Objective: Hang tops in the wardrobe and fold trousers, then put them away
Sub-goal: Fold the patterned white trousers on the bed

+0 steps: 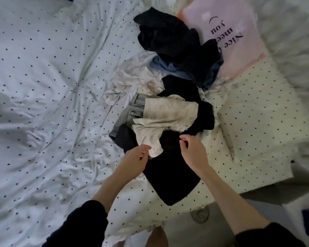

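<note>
Left hand (136, 158), lower centre of frame, pinches the gathered cuff of a cream garment (165, 116). Right hand (192, 151), fingers curled, pinches the black garment (171, 177) beneath. Both garments lie in the clothes pile on the dotted bedsheet (43, 86).

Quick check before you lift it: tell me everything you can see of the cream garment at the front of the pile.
The cream garment is light, soft, faintly patterned fabric, crumpled, lying across the heap on the dotted bedcover. It overlaps light blue jeans on one side and black clothes beneath and beside it. A gathered, elasticated cuff points toward the person, where the left hand grips it. The right hand pinches dark fabric just beside it.
</note>
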`<state>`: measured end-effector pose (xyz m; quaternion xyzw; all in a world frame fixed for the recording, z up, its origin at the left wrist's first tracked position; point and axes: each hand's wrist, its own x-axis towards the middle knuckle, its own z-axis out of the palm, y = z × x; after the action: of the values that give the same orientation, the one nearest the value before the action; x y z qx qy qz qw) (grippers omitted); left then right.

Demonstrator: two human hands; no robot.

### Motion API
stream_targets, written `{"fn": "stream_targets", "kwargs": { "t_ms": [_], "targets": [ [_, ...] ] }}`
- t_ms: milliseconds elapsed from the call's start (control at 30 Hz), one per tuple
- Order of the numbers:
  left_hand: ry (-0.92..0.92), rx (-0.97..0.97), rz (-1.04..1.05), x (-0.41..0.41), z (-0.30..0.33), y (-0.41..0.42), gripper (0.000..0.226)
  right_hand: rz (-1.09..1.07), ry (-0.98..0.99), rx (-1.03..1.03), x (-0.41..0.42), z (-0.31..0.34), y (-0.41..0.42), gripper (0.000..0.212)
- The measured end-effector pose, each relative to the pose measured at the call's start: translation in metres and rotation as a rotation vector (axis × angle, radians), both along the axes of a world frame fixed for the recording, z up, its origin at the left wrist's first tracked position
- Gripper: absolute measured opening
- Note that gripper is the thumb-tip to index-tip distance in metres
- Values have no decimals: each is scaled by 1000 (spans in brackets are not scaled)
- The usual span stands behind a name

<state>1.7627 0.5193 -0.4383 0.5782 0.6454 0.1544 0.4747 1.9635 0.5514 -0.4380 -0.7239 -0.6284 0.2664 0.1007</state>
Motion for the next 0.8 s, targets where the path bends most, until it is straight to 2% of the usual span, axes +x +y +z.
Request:
{"fn": "stream_targets", "kwargs": {
  "t_ms": [67,133,233,300,400,500,567,600,667,733,800],
  "targets": [
    [-4,9,78,12,-14,14,30,69,-163,60,8,-24,35,28],
    [17,23,142,21,-26,24,30,145,-313,36,11,-42,61,31],
    [125,31,247,31,-41,31,28,246,-463,32,15,-63,85,26],
    [243,30,288,36,-48,31,37,267,-456,96,18,-66,93,23],
    [409,-19,279,50,-59,32,49,271,-337,182,20,-61,95,20],
    [539,-40,262,63,-68,39,29,327,-257,222,17,-52,84,21],
    [564,-45,252,65,-69,46,23,367,-216,213,14,-49,74,21],
    [501,-45,276,63,-66,49,23,374,-171,211,13,-47,69,21],
    [209,-68,456,54,-48,59,17,363,-76,205,12,-40,59,23],
    [-96,-71,648,40,-11,71,10,332,-4,216,12,-24,51,29],
    [-298,-47,732,26,32,85,4,331,63,245,9,-5,49,37]
  ]
}}
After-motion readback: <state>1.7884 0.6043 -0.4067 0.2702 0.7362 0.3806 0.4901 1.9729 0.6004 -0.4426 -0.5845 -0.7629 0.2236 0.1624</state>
